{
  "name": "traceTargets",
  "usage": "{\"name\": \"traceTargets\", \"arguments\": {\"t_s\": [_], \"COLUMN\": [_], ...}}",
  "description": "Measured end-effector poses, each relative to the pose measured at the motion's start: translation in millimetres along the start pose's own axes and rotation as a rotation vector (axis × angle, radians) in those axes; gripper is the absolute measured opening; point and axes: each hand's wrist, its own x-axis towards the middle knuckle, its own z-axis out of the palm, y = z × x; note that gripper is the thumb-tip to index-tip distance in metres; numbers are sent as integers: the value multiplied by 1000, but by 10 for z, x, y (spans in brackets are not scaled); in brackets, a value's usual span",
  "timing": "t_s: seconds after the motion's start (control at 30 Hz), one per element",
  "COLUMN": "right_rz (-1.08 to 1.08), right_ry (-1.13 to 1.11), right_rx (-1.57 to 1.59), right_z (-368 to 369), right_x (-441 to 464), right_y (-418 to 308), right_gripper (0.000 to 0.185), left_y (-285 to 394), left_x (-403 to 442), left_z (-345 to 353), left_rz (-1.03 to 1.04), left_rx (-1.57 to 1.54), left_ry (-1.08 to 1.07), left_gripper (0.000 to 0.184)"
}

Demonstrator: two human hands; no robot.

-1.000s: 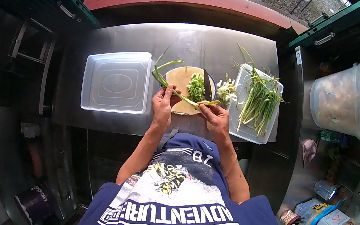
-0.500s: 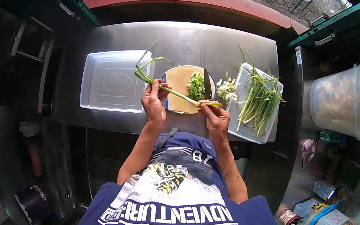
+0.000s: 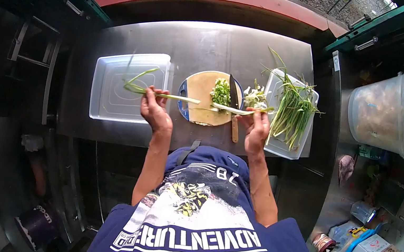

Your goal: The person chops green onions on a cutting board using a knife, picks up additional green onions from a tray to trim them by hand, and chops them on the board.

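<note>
My left hand (image 3: 155, 110) is closed on a green onion (image 3: 180, 98); its green tops hang over the left container and its pale stem points right over the board. In my right hand (image 3: 256, 130), pinched fingers hold a pale peeled layer (image 3: 226, 109) of green onion, apart from the stalk. Below lies a round cutting board (image 3: 199, 84) with a heap of chopped green onion (image 3: 221, 91). A knife (image 3: 233, 89) rests on the board's right side, wooden handle toward me. White onion trimmings (image 3: 255, 98) are piled just right of the board.
A clear plastic container (image 3: 131, 87) sits at the left with nothing seen in it. At the right, another container (image 3: 277, 151) holds several whole green onions (image 3: 290, 109). Both stand on a steel table (image 3: 215, 48). A large lidded tub (image 3: 380, 116) is farther right.
My hands have moved apart, the left leftward and the right rightward. What was one length of green onion between them is now a stalk and a separate pale layer.
</note>
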Motion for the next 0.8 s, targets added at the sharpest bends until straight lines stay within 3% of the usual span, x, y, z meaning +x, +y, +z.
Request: {"name": "traceTargets", "arguments": {"t_s": [0.17, 0.23, 0.27, 0.33, 0.37, 0.53, 0.6, 0.63, 0.7, 0.8], "right_rz": [-37, 126, 124, -82, -195, -188, -519, -518, -355, -277], "right_ry": [136, 105, 103, 75, 94, 134, 121, 118, -145, -306], "right_rx": [-250, -659, -659, -1192, -1250, -1567, -1775, -1777, -1279, -1134], "right_z": [-726, -873, -925, -1023, -1196, -909, -610, -452, -113, 344], "right_x": [526, 693, 781, 956, 1126, 1164, 977, 899, 708, 357], "right_y": [-2, -10, 0, 79, 231, 172, 101, 76, 34, -18], "right_gripper": [20, 22, 22, 24, 25, 27, 28, 28, 26, 26], "left_y": [286, 295, 282, 251, 253, 174, 123, 144, 134, 183], "left_x": [139, 124, 97, -34, -90, -250, -271, -309, -343, -420], "left_z": [-154, -164, -147, -83, -51, -21, -38, -4, -2, 74], "left_rz": [-18, -209, -207, -350, -402, -554, -645, -646, -633, -605], "left_rx": [120, 136, 135, 145, 124, 31, -36, -17, 27, 135], "left_ry": [-10, -207, -207, -287, -311, -376, -447, -455, -501, -552], "left_gripper": [23, 27, 27, 28, 29, 31, 33, 33, 33, 35]}}
